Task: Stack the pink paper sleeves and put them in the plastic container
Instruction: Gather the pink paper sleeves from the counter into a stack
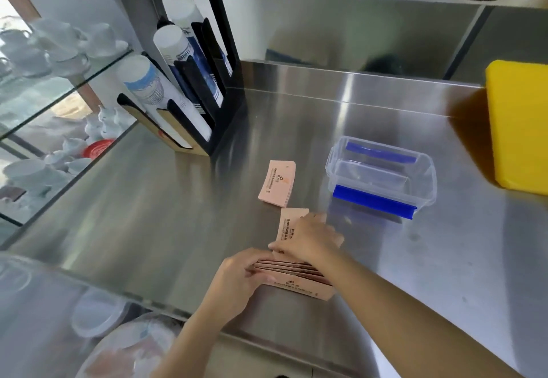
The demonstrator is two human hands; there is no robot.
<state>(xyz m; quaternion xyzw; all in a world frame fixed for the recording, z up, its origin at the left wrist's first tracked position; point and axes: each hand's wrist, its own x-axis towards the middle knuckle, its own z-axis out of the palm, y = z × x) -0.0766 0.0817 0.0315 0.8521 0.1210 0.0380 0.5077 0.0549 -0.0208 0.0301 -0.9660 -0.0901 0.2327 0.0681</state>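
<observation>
A small pile of pink paper sleeves [277,184] lies flat in the middle of the steel counter. Nearer me, a fanned bundle of pink sleeves [299,281] rests on the counter; my left hand [237,281] grips its left end. My right hand [308,238] presses on another pink sleeve [289,223] lying just beyond the bundle, fingers spread over it. The clear plastic container [427,182] with blue clips stands open and empty to the right of the far pile, apart from both hands.
A black cup dispenser [207,105] holding paper cup stacks stands at the back left. A yellow block [519,128] sits at the right edge. Glass shelves with white cups [59,48] are on the left. Plates [98,315] lie below the counter's front edge.
</observation>
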